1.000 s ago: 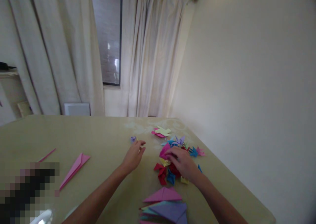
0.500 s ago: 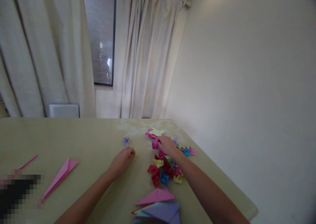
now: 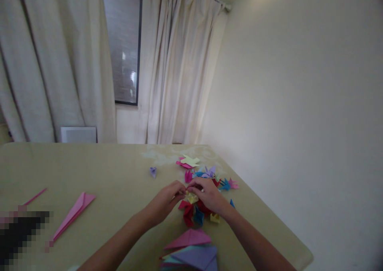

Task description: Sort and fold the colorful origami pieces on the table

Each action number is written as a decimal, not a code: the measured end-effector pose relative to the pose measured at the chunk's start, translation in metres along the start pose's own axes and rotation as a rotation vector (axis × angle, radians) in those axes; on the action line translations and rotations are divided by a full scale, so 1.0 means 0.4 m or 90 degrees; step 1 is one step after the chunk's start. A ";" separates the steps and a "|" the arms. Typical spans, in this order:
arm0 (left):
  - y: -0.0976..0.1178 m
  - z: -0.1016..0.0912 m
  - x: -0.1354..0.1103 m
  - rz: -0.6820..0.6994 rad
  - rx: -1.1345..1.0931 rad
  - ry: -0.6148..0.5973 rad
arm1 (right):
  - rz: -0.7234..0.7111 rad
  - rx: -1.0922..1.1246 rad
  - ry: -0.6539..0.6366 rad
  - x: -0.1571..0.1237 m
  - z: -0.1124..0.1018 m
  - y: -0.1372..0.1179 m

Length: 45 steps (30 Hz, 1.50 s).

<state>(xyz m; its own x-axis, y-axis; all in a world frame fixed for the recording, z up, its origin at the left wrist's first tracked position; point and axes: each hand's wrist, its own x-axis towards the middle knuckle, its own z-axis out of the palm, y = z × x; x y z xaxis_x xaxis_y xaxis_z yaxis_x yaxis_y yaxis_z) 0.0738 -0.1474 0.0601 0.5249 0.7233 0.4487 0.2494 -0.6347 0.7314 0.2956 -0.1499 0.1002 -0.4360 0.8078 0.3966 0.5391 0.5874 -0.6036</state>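
Observation:
My left hand (image 3: 165,201) and my right hand (image 3: 206,194) meet over a heap of small folded paper pieces (image 3: 197,213) in red, blue, yellow and pink on the beige table (image 3: 104,175). Both hands are closed in a pinch, fingertips touching at a small piece between them; I cannot make out which piece it is. More folded pieces (image 3: 220,179) lie just beyond my right hand. A lone purple folded piece (image 3: 153,171) sits to the left of them.
A stack of folded coloured sheets (image 3: 191,251) lies at the near edge. A pink paper plane (image 3: 73,215) and a pink strip (image 3: 34,196) lie at the left. Flat pink and pale yellow cut-outs (image 3: 188,161) lie further back. The table's right edge runs beside the wall.
My right hand has drawn back from the far pieces toward me. My left hand has shifted right, and the two now meet over the heap.

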 end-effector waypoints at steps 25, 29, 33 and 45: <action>-0.260 -0.117 -0.041 -0.296 0.439 -0.012 | 0.125 -0.246 0.009 -0.066 -0.128 0.055; -0.258 -0.112 -0.070 -0.314 0.369 0.025 | 0.146 -0.230 0.016 -0.111 -0.134 0.070; -0.249 -0.114 -0.086 -0.318 0.330 0.036 | 0.165 -0.237 -0.009 -0.135 -0.123 0.081; -0.199 -0.119 -0.093 -0.292 0.307 0.074 | 0.082 -0.176 0.047 -0.134 0.010 -0.007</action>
<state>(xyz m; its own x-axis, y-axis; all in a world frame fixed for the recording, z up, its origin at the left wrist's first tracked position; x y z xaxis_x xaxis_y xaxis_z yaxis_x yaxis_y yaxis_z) -0.0043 -0.1109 0.0098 0.1958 0.9558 0.2194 0.7752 -0.2878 0.5624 0.3147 -0.1950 0.0778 -0.3037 0.8720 0.3840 0.7664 0.4630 -0.4453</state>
